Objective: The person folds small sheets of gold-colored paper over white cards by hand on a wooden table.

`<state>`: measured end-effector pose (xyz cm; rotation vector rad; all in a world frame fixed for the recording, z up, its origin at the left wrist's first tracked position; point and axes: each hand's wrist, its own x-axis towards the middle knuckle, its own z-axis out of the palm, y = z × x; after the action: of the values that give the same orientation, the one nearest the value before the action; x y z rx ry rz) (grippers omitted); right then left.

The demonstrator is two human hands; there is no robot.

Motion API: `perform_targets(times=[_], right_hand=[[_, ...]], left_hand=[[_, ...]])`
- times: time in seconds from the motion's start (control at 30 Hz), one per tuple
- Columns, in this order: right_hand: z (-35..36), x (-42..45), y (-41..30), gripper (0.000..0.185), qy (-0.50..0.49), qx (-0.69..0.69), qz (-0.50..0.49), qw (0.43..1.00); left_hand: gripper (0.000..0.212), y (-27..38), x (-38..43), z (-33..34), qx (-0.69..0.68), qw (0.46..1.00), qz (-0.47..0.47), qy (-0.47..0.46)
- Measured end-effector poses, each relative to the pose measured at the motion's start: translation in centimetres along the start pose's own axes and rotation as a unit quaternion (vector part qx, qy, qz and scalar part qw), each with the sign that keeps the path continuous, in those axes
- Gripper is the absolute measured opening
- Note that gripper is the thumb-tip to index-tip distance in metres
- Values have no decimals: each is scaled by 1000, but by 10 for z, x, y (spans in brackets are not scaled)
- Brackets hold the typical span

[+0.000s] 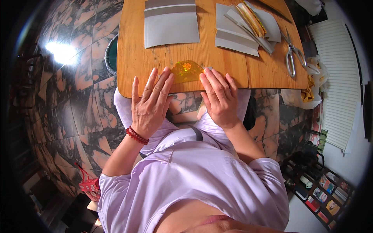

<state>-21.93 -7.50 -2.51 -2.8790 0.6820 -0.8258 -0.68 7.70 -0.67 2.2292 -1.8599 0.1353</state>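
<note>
A piece of shiny gold foil paper (186,76) with an orange glint lies at the near edge of the wooden table, its upper corners slanted. My left hand (151,99), with a red bead bracelet on its wrist, rests flat with its fingertips at the foil's left end. At the right end are the fingertips of my right hand (220,97), palm down. Small pale bits show beside the fingertips on both sides. Neither hand grips anything. Farther back on the table lies a creased grey sheet (172,26).
Folded grey sheets (236,39) and a bundle of gold paper strips (252,19) lie at the back right. Metal scissors (291,55) lie near the right edge. A plastic bag (309,99) with gold material hangs beside the table; a green-lined bin (110,55) stands left.
</note>
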Motion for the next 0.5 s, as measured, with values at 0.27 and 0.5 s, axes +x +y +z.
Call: perform_targets(times=[0.27, 0.5], right_hand=[[6, 0, -3, 58, 20, -5, 3, 1000], [14, -3, -1, 53, 40, -7, -9, 999]], left_hand=[[54, 11, 40, -23, -55, 996, 26, 71], [52, 26, 125, 4, -133, 974, 172, 71]])
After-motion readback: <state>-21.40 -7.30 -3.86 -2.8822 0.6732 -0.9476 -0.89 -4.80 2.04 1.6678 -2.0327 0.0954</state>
